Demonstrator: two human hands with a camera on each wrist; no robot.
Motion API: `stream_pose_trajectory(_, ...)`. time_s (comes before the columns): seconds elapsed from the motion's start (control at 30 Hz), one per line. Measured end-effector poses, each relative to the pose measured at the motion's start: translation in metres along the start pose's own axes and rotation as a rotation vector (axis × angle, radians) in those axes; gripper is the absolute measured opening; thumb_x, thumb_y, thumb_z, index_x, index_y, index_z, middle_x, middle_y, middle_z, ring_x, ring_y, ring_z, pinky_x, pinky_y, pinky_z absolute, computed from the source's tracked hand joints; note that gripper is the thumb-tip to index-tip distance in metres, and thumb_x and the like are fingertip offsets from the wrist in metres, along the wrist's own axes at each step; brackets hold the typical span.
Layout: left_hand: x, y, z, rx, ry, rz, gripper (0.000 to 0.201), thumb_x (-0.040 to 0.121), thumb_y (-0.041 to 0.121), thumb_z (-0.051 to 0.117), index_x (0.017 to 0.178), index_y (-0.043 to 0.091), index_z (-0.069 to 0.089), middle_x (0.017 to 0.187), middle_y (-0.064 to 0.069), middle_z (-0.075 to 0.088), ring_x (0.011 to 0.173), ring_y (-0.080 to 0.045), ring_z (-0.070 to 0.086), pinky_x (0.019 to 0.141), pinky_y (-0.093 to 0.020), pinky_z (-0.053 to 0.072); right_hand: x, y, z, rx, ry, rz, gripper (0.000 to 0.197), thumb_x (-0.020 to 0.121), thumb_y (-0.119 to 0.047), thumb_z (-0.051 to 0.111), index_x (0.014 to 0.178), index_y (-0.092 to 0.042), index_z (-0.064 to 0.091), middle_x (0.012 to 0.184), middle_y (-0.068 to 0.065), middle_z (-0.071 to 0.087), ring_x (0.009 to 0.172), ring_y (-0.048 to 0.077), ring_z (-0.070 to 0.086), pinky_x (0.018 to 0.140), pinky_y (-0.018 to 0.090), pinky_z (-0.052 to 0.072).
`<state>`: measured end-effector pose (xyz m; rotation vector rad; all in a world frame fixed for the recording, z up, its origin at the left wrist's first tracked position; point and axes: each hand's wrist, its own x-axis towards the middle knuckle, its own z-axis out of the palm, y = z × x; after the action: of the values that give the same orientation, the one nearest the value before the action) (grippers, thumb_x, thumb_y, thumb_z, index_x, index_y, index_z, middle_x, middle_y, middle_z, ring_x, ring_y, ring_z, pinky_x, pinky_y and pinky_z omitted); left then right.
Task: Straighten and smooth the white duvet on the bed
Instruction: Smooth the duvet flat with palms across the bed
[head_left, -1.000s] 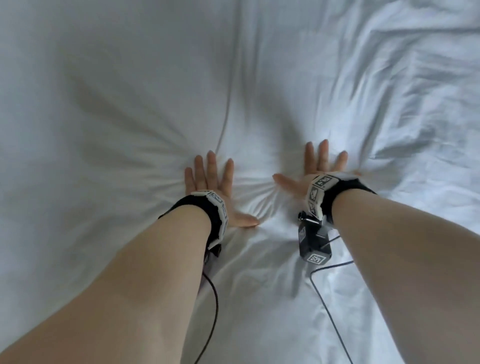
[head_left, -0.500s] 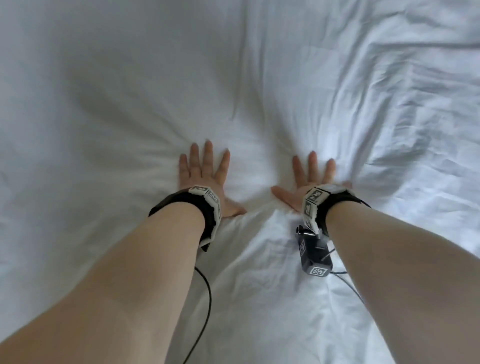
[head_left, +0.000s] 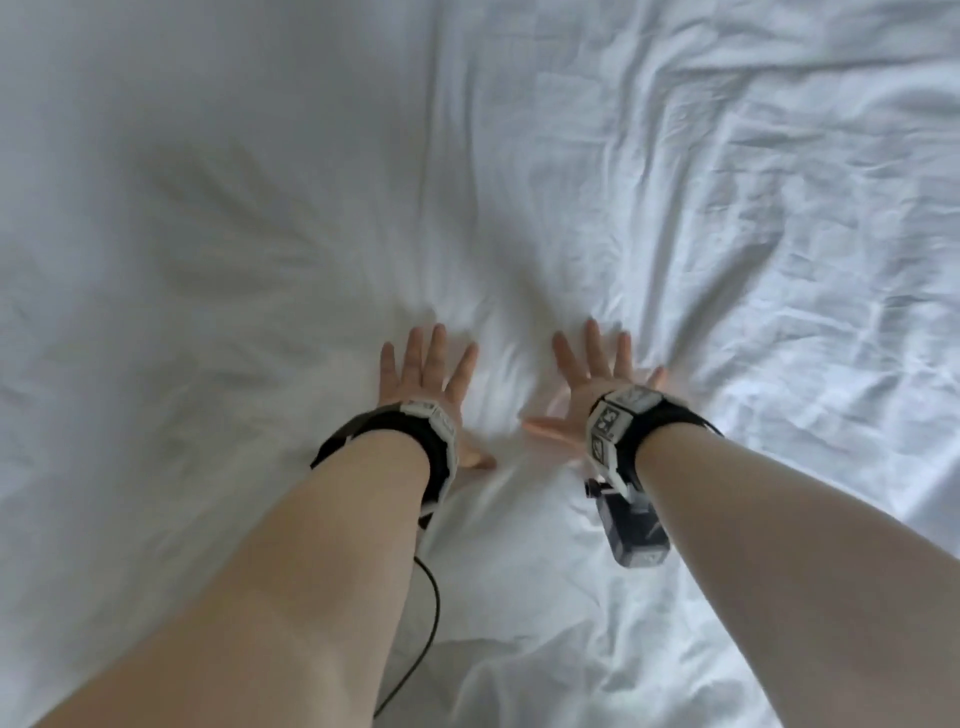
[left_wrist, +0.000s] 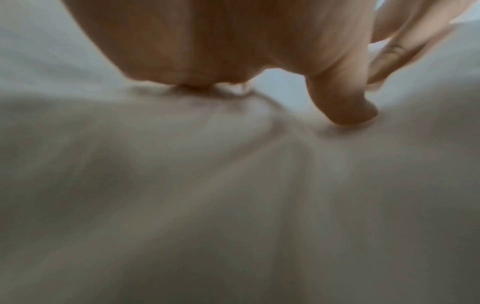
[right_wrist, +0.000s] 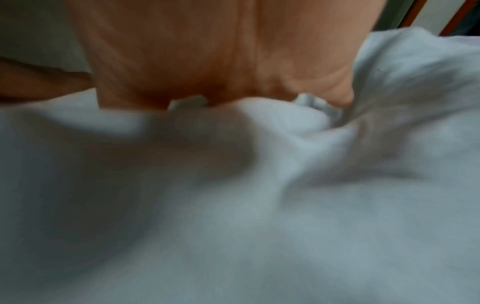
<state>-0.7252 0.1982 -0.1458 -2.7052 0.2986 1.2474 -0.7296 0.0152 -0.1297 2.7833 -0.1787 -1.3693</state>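
Observation:
The white duvet (head_left: 260, 182) fills the whole head view, fairly smooth on the left and heavily creased on the right (head_left: 779, 234). My left hand (head_left: 423, 374) lies flat on it at the centre, palm down, fingers spread and straight. My right hand (head_left: 597, 374) lies flat beside it, a hand's width to the right, thumb stretched toward the left hand. A long crease (head_left: 431, 130) runs away from between the hands. In the left wrist view the palm (left_wrist: 207, 41) presses the cloth (left_wrist: 233, 185). The right wrist view shows the palm (right_wrist: 207, 51) on bunched cloth (right_wrist: 311, 164).
A black cable (head_left: 431, 613) hangs from my left wrist over the duvet. A small black camera block (head_left: 631, 530) hangs under my right wrist. Wrinkled folds gather at the near edge (head_left: 545, 675). A dark frame edge (right_wrist: 415, 14) shows beyond the bed.
Both hands have slid forward across the duvet, away from me, staying flat. The radiating creases around the hands have flattened somewhat.

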Motion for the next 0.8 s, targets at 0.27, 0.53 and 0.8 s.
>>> stream_pose_trajectory(0.27, -0.053, 0.046, 0.078, -0.084, -0.069, -0.084, 0.130, 0.061, 0.086, 0.049, 0.143, 0.027, -0.033, 0.147, -0.008, -0.044, 0.139, -0.034, -0.035, 0.112, -0.057, -0.018, -0.041, 0.024, 0.078, -0.024, -0.063, -0.016, 0.121, 0.062, -0.089, 0.043, 0.139, -0.039, -0.035, 0.148, -0.001, -0.043, 0.141, 0.034, -0.030, 0.108, 0.071, 0.002)
stream_pose_trajectory(0.53, -0.114, 0.088, 0.143, -0.096, -0.041, -0.206, 0.124, 0.067, 0.084, 0.044, 0.146, 0.021, -0.027, 0.153, -0.010, -0.034, 0.143, -0.033, -0.027, 0.116, -0.053, -0.014, -0.089, 0.055, 0.157, -0.186, -0.035, -0.060, 0.118, 0.065, -0.088, 0.036, 0.143, -0.031, -0.033, 0.148, -0.003, -0.043, 0.138, 0.036, -0.034, 0.108, 0.069, -0.008)
stream_pose_trajectory(0.8, -0.170, 0.109, 0.200, -0.265, -0.101, -0.272, 0.116, 0.072, 0.084, 0.038, 0.147, 0.022, -0.025, 0.154, -0.008, -0.031, 0.145, -0.034, -0.021, 0.118, -0.051, -0.004, -0.127, 0.078, 0.196, -0.352, -0.021, -0.168, 0.115, 0.072, -0.079, 0.046, 0.145, -0.030, -0.028, 0.154, 0.001, -0.032, 0.143, 0.037, -0.023, 0.108, 0.070, -0.004)
